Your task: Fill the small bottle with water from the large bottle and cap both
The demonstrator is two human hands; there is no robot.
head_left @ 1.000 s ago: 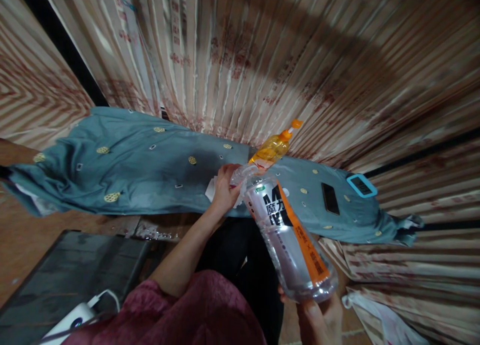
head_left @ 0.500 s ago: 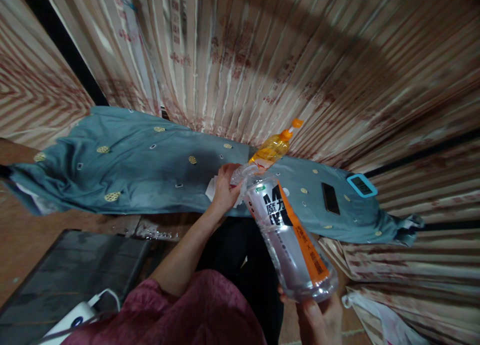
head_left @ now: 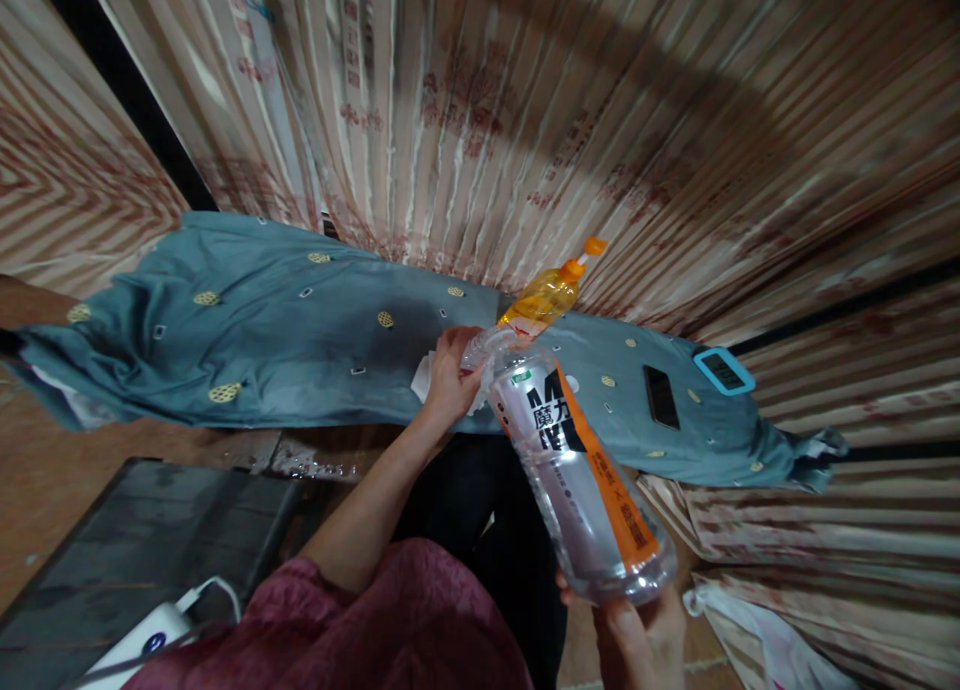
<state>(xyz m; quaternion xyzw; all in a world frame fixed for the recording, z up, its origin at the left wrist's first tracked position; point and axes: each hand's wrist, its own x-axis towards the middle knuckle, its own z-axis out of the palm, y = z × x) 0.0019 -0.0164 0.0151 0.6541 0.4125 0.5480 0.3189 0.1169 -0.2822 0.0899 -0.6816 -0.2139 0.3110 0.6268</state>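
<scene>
Left hand closed round the neck end of a clear plastic bottle; right hand gripping its base, thumb up on the lower end. Bottle held slanting over my lap, neck toward the cloth, base toward me. Silver label, black lettering, orange stripe; the label hides the middle, so I cannot tell what is inside. White tissue-like piece under my left hand.

Beyond the neck, a pump bottle, orange top, amber-yellow within; whether liquid or tinted plastic, uncertain. Its lower end is partly covered by the bottle I hold.

Surface: long, narrow, draped in blue-green cloth with pineapple prints, bunched at both ends. To the right, a dark phone; farther, a blue-framed display, digits blurred. Pleated curtain rises along the far side. Lower left, a dark panelled top carries a white device with a cable.

Near edge of the cloth runs just past my knees. Room leftward: a long stretch of cloth. Rightward, a shorter strip between bottle and phone.
</scene>
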